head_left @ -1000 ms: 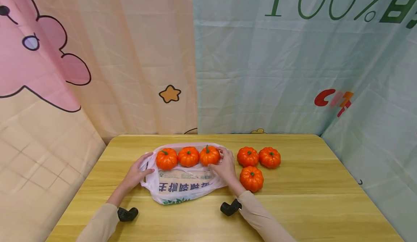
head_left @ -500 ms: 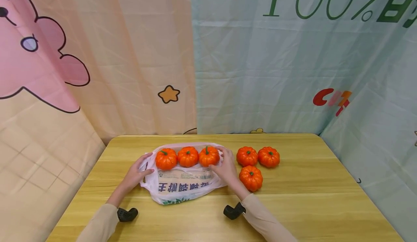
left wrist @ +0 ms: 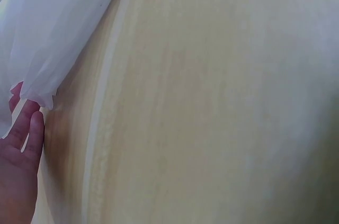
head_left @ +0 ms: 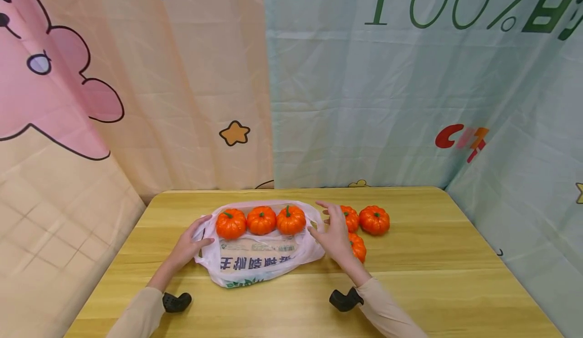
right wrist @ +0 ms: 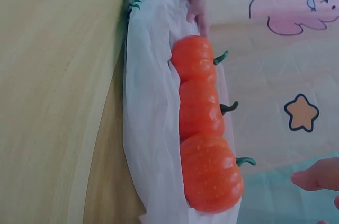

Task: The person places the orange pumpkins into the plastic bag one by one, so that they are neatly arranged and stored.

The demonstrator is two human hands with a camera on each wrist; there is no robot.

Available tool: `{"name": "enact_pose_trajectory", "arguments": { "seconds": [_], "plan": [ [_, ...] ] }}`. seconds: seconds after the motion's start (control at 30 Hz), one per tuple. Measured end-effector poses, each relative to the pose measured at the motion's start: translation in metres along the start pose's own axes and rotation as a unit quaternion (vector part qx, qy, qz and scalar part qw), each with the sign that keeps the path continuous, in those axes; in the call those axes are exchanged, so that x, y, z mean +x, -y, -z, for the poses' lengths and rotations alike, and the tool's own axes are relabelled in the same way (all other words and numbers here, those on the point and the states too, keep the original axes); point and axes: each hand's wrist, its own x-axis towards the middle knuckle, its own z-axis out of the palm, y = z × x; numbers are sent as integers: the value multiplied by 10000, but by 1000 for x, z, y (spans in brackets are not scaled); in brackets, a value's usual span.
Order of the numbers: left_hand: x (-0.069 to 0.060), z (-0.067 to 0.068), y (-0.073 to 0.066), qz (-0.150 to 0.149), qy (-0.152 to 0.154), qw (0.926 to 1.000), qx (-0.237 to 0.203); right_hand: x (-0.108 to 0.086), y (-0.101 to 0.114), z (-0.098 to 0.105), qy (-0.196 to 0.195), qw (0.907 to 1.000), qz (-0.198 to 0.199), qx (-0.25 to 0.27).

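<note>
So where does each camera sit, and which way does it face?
Head: worn on the head, facing forward and down at the table, bag and pumpkins; left fingers, right fingers and sleeves show.
Left wrist: worn there, facing past the left fingers, seen at lower left, toward the bag and table.
Right wrist: worn there, facing across the bag and its row of pumpkins; right fingers at right edge, left fingers at top.
Shared: head and right wrist both show the orange star.

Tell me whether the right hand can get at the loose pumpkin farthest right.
Probably yes: the right hand looks empty, and nothing visible covers the far-right pumpkin. Another loose pumpkin sits between them in the head view, so the hand may have to reach over it.
</note>
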Motion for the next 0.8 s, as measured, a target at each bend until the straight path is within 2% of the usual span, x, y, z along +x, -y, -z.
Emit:
{"name": "enact_pose_trajectory", "arguments": {
  "seconds": [0.23,0.4,0.8],
  "plan": [
    [-2,0,-3,5,-6,10000,-2,-3,-12,31,-211,9997,118,38],
    [-1,1,2,-101,-21,9999,-67,-6,-25,52,-354,9993,88,27],
    [1,-1,6,-183,-45,9998,-39,-13,-67,96,-800,9960,-408,-2]
  ]
}}
